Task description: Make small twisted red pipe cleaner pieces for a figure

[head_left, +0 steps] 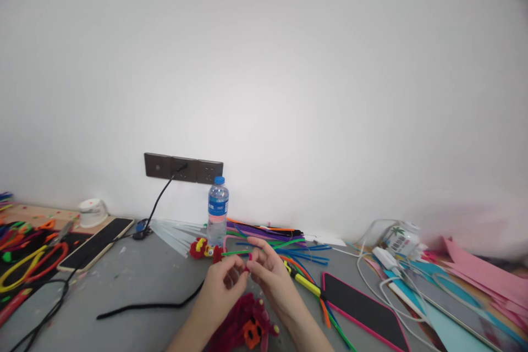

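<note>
My left hand and my right hand meet at the fingertips above the grey table. Both are closed in a pinch on a short bit of magenta pipe cleaner, mostly hidden by the fingers. Just beneath lies a dark red fuzzy figure with an orange face piece, partly covered by my hands and wrists. A black pipe cleaner stretches out to the left of my left hand. Behind the hands sits a small red and yellow fuzzy piece.
A water bottle stands near the wall, beside bundles of coloured pipe cleaners. On the right are a pink-edged phone, white cables and coloured paper. Another phone, a black cord and scissors occupy the left.
</note>
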The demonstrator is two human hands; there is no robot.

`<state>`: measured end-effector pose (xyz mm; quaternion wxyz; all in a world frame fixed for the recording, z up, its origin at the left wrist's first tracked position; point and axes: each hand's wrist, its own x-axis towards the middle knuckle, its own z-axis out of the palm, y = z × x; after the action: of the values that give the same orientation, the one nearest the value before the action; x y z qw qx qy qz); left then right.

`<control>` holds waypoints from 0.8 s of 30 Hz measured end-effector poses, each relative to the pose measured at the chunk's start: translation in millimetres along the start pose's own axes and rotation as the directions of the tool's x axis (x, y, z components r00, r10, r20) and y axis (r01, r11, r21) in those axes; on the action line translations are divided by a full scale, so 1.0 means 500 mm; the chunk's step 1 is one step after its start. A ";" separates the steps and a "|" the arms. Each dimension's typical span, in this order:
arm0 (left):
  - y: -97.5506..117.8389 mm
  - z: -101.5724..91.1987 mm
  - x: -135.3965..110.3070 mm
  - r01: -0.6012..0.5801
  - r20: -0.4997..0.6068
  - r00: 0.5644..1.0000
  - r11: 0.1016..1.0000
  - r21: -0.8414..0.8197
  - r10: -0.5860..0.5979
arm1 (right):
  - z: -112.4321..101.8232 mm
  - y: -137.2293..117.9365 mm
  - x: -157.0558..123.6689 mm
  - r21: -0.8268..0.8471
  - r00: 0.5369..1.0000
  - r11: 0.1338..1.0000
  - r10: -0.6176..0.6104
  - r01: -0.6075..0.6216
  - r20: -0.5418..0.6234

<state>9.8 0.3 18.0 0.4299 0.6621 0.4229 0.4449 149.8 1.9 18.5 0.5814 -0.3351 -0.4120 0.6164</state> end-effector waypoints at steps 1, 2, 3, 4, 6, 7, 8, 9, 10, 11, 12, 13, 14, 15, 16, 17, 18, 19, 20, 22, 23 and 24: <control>0.001 0.000 0.000 0.016 0.014 1.000 1.000 -0.010 -0.016 | -0.001 0.001 0.001 -0.009 1.000 1.000 -0.006 0.006 0.000; 0.001 0.000 0.000 0.033 0.024 0.999 0.999 -0.027 -0.033 | -0.003 0.002 0.002 -0.021 1.000 1.000 -0.012 0.012 0.002; 0.000 0.000 0.000 0.047 0.031 0.999 0.998 -0.047 -0.045 | -0.005 0.004 0.004 -0.036 1.000 0.999 -0.017 0.017 0.008; -0.002 0.001 0.001 0.054 0.036 0.998 0.996 -0.066 -0.052 | -0.008 0.006 0.006 -0.055 1.000 0.998 -0.021 0.022 0.017; -0.009 0.001 0.002 0.049 0.037 0.998 0.995 -0.088 -0.046 | -0.012 0.010 0.009 -0.097 0.999 0.995 -0.033 0.037 0.039; -0.012 0.001 0.003 0.041 0.032 0.999 0.995 -0.088 -0.038 | -0.014 0.011 0.011 -0.118 0.998 0.992 -0.042 0.047 0.049; -0.014 0.002 0.003 0.033 0.026 0.999 0.996 -0.083 -0.031 | -0.015 0.010 0.011 -0.142 0.997 0.988 -0.051 0.058 0.055; -0.016 0.002 0.004 0.028 0.020 0.999 0.997 -0.075 -0.026 | -0.015 0.008 0.011 -0.168 0.997 0.983 -0.060 0.068 0.056; -0.017 0.001 0.004 0.024 0.013 1.000 0.997 -0.067 -0.024 | -0.015 0.005 0.010 -0.195 0.996 0.978 -0.068 0.077 0.050; -0.018 0.001 0.004 0.021 0.008 1.000 0.998 -0.060 -0.020 | -0.014 0.000 0.008 -0.221 0.996 0.972 -0.075 0.082 0.040; -0.017 0.001 0.004 0.018 0.007 1.000 0.998 -0.057 -0.018 | -0.014 -0.006 0.006 -0.245 0.997 0.966 -0.078 0.083 0.028; -0.016 0.000 0.004 0.018 0.012 1.000 0.998 -0.058 -0.017 | -0.013 -0.012 0.003 -0.263 0.997 0.962 -0.074 0.077 0.021; -0.015 -0.001 0.004 0.019 0.022 1.000 0.998 -0.060 -0.018 | -0.013 -0.018 0.001 -0.275 0.998 0.960 -0.057 0.061 0.024; -0.014 -0.003 0.004 0.021 0.034 0.999 0.998 -0.063 -0.018 | -0.013 -0.024 -0.001 -0.283 0.999 0.958 -0.031 0.041 0.039; -0.013 -0.004 0.004 0.022 0.045 0.999 0.998 -0.063 -0.020 | -0.014 -0.028 -0.003 -0.289 0.998 0.957 -0.001 0.020 0.064; -0.013 -0.005 0.005 0.025 0.054 0.998 0.998 -0.061 -0.022 | -0.015 -0.031 -0.004 -0.294 0.995 0.956 0.026 0.003 0.092; -0.013 -0.006 0.005 0.029 0.057 0.998 0.998 -0.057 -0.025 | -0.016 -0.033 -0.005 -0.296 0.992 0.955 0.042 -0.007 0.115; -0.013 -0.007 0.005 0.031 0.059 0.998 0.998 -0.052 -0.028 | -0.018 -0.035 -0.005 -0.297 0.991 0.955 0.048 -0.009 0.127; -0.014 -0.007 0.005 0.035 0.057 0.998 0.998 -0.048 -0.033 | -0.019 -0.035 -0.004 -0.297 0.991 0.955 0.045 -0.006 0.127; -0.016 -0.008 0.005 0.039 0.055 0.998 0.998 -0.040 -0.037 | -0.021 -0.035 -0.004 -0.306 0.993 0.952 0.034 0.000 0.109; -0.016 -0.008 0.005 0.036 0.057 0.998 0.999 -0.035 -0.034 | -0.022 -0.035 -0.004 -0.314 0.995 0.949 0.033 0.000 0.099; -0.016 -0.007 0.004 0.031 0.059 0.998 0.999 -0.032 -0.029 | -0.022 -0.035 -0.003 -0.324 0.995 0.946 0.032 0.000 0.094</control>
<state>5.5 5.2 11.8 0.4594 0.6614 0.4128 0.4255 167.4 1.4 29.3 0.4926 -0.3988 -0.5327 0.5608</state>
